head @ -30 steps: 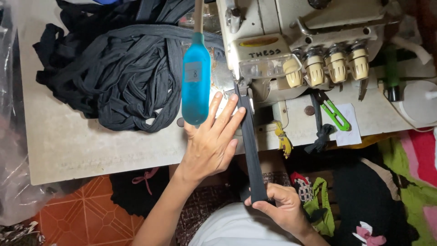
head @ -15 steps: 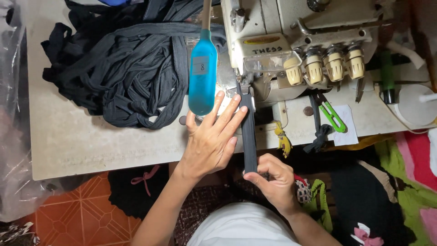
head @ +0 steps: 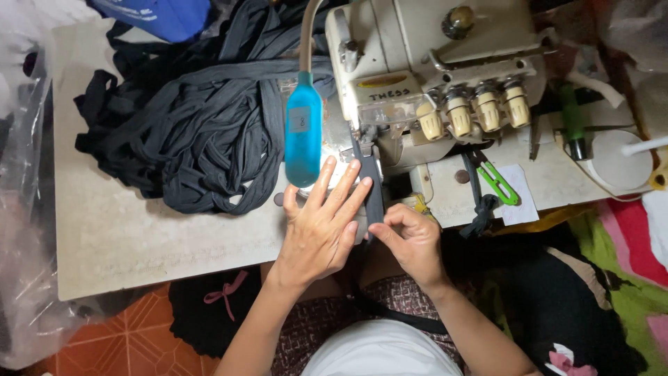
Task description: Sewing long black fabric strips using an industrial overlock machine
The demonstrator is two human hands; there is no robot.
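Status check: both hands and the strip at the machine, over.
Left hand flat on the table, fingers beside the black strip. Right hand pinching the strip's near end. Strip runs to the sewing machine; blue lamp hangs above the left fingers.

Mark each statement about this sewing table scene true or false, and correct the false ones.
1. The left hand lies flat beside the dark strip. True.
2. The right hand holds the green snips. False: it pinches the dark strip; the snips lie on the table.
3. A heap of dark strips lies left of the sewing machine. True.
4. The lamp over the table is red. False: it is blue.
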